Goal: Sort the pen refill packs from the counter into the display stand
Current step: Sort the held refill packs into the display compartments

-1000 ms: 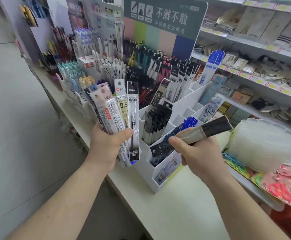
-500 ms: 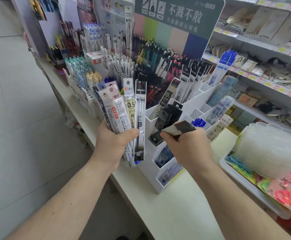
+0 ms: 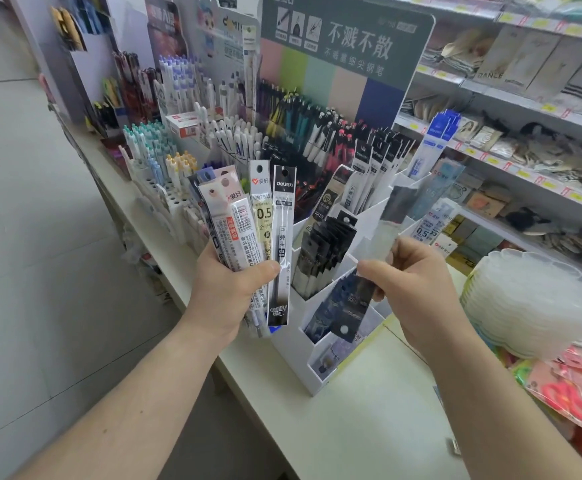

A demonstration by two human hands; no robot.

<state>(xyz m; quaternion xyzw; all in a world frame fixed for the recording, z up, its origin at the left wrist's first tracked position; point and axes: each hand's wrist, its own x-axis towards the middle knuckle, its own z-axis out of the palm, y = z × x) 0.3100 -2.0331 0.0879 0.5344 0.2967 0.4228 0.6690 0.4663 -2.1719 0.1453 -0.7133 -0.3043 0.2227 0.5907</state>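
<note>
The refill pack (image 3: 391,216), blurred, is pinched upright in the right hand (image 3: 417,289) above the display stand (image 3: 320,375) at the desk's (image 3: 369,427) near edge, likely for slotting. The left hand (image 3: 227,292) clasps the fanned remaining packs (image 3: 248,230), labels readable.

Glossy clear plastic sleeves on refill packs (image 3: 248,233), printed paper inserts inside. Display stand (image 3: 320,382) smooth white plastic, matt. Counter (image 3: 369,427) smooth, matt cream. Translucent plastic trays (image 3: 532,299) at 3 o'clock.
</note>
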